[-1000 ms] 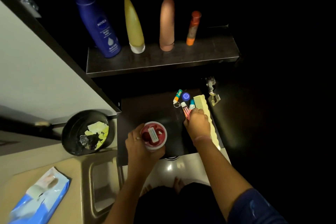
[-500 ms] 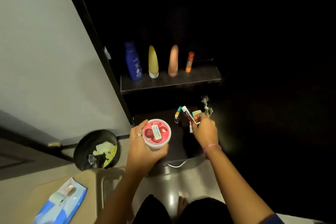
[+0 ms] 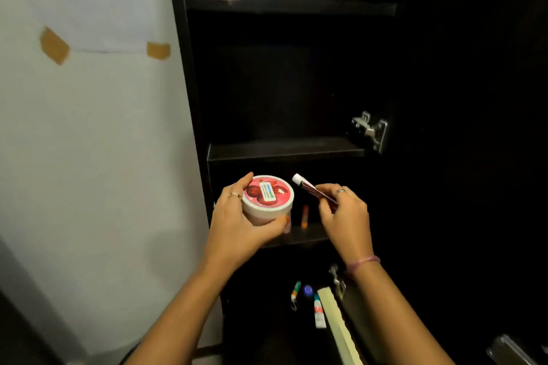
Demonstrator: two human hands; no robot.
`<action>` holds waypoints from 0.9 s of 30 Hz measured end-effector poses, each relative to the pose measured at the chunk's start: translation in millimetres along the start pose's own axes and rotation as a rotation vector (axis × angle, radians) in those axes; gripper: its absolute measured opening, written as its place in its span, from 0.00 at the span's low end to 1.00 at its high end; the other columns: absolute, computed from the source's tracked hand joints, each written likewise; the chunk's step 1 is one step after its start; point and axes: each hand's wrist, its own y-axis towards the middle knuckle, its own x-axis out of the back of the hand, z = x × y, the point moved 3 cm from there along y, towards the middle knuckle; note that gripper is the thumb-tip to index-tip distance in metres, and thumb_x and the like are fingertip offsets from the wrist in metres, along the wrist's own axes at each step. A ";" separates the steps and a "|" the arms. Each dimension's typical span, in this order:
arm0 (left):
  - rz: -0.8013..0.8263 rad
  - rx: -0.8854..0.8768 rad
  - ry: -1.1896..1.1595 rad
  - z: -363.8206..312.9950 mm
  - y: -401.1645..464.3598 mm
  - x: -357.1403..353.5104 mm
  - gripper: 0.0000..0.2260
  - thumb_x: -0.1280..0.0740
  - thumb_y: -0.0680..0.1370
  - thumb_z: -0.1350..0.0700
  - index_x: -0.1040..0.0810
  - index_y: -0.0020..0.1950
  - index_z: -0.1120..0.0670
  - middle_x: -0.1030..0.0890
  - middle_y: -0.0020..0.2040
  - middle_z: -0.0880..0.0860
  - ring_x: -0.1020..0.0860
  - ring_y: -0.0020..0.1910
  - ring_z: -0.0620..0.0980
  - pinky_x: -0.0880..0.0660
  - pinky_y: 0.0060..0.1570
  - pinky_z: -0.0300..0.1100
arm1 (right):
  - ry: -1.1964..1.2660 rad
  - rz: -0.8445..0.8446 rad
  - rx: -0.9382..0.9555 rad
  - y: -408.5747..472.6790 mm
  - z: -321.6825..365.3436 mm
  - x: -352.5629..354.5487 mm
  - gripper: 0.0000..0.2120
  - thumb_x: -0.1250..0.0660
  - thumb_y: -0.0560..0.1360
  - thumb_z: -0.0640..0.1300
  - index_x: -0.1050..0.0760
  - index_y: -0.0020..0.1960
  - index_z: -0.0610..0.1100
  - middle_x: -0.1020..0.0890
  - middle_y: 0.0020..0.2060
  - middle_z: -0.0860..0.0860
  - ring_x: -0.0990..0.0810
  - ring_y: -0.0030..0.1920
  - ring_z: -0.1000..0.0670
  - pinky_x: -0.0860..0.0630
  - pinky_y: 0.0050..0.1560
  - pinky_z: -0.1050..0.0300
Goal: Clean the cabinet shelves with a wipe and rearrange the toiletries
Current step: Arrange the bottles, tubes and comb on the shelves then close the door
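**Toiletries lifted, waiting for a shelf**

The rearranging step is under way. The left hand [image 3: 237, 224] has its fingers curled round a pink-lidded jar [image 3: 267, 197]; the right hand [image 3: 344, 213] pinches a slim tube [image 3: 311, 190]. Both are held up just in front of the cabinet, below a bare middle shelf [image 3: 284, 152]. More small tubes [image 3: 317, 310] lie on the lowest shelf. Next, probably, each item must be set upright on a shelf.

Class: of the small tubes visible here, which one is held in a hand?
The white-capped dark red tube, pinched in the right hand; the others lie on shelves.
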 end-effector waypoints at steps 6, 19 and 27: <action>-0.090 -0.185 0.037 -75.4 61.9 32.9 0.40 0.23 0.61 0.43 0.36 0.70 0.46 0.32 0.58 0.42 0.29 0.58 0.42 0.27 0.55 0.36 | 0.099 -0.179 0.200 65.9 62.9 50.3 0.10 0.35 0.73 0.36 0.21 0.51 0.46 0.22 0.46 0.54 0.22 0.45 0.56 0.29 0.46 0.69; -0.313 -0.442 0.194 -227.1 207.3 74.1 0.32 0.25 0.64 0.43 0.29 0.65 0.51 0.28 0.61 0.51 0.28 0.54 0.44 0.28 0.50 0.31 | -0.016 -0.470 0.289 243.6 156.2 148.8 0.08 0.34 0.73 0.45 0.20 0.49 0.55 0.18 0.45 0.55 0.26 0.56 0.48 0.34 0.58 0.51; -0.314 -0.297 0.332 -235.0 266.5 51.0 0.31 0.27 0.68 0.46 0.29 0.67 0.58 0.25 0.64 0.56 0.27 0.63 0.53 0.30 0.60 0.41 | -0.192 -0.134 0.162 309.3 153.5 123.5 0.11 0.35 0.73 0.40 0.17 0.49 0.52 0.17 0.49 0.48 0.21 0.52 0.45 0.23 0.56 0.51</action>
